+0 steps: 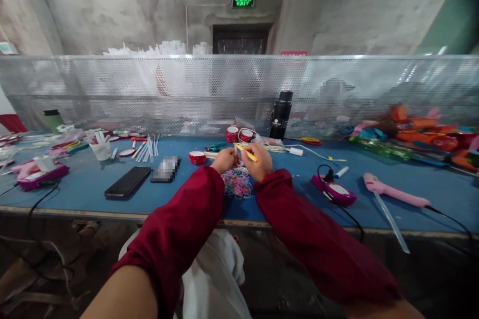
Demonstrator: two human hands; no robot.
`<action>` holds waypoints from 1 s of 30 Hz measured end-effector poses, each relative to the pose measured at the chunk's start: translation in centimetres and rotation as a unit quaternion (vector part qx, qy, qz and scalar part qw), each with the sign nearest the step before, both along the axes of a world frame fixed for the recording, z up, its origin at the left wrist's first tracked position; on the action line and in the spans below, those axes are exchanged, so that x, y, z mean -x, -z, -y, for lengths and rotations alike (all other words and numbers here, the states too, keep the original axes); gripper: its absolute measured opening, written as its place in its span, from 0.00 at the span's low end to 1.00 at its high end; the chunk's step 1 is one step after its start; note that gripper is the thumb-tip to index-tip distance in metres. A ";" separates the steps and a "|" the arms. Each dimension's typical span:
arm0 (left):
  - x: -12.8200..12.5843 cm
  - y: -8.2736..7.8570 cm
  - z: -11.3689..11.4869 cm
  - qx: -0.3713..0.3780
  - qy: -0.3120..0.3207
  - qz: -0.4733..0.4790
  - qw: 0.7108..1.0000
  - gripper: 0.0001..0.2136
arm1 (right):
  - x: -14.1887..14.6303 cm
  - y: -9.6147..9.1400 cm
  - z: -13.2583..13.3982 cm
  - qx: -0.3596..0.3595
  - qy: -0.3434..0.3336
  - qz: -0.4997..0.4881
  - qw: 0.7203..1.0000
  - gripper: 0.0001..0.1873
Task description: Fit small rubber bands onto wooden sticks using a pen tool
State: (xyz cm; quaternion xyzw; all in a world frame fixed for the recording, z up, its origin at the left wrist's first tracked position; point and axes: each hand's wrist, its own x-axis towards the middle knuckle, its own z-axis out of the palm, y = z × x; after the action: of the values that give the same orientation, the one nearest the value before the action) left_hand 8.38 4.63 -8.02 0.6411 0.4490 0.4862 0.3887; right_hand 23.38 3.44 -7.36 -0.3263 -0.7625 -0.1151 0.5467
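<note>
My right hand (260, 160) is closed around a slim yellow pen-like tool (250, 154), whose tip points up and left toward my other hand. Close beside it, my left hand (224, 159) is pinched shut; what its fingers hold is too small to make out. Below both hands lies a pile of thin, multicoloured loops (238, 184) that look like small rubber bands. A red ribbon roll (197, 158) sits just left of my left hand. Farther back are two more red rolls (232, 134) and a bundle of thin sticks (275, 148).
A black bottle (280, 115) stands before the perforated metal screen (179, 79). To the left are a dark phone (127, 181) and a white cup (100, 149) of sticks. On the right lie a purple device (334, 192) and a pink glue gun (396, 193) with cords.
</note>
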 end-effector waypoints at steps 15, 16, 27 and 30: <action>0.1 -0.1 0.1 -0.006 0.001 -0.007 1.000 0.07 | 0.1 0.0 0.1 -0.009 0.015 -0.007 1.000 0.04; 0.1 -0.2 0.2 -0.006 0.001 -0.007 1.000 0.08 | 0.0 0.0 0.1 -0.009 0.013 -0.008 1.000 0.04; 0.2 0.2 -0.3 -0.006 -0.001 -0.005 1.000 0.07 | 0.0 0.0 0.1 -0.006 0.013 -0.013 1.000 0.03; 0.1 0.2 -0.3 -0.007 0.002 -0.008 1.000 0.07 | 0.1 -0.1 0.3 -0.005 0.004 -0.005 1.000 0.04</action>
State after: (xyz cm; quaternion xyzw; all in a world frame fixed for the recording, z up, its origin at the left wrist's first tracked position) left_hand 8.25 4.91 -8.21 0.6484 0.4471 0.4837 0.3817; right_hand 23.26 3.17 -7.27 -0.3274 -0.7580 -0.1197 0.5513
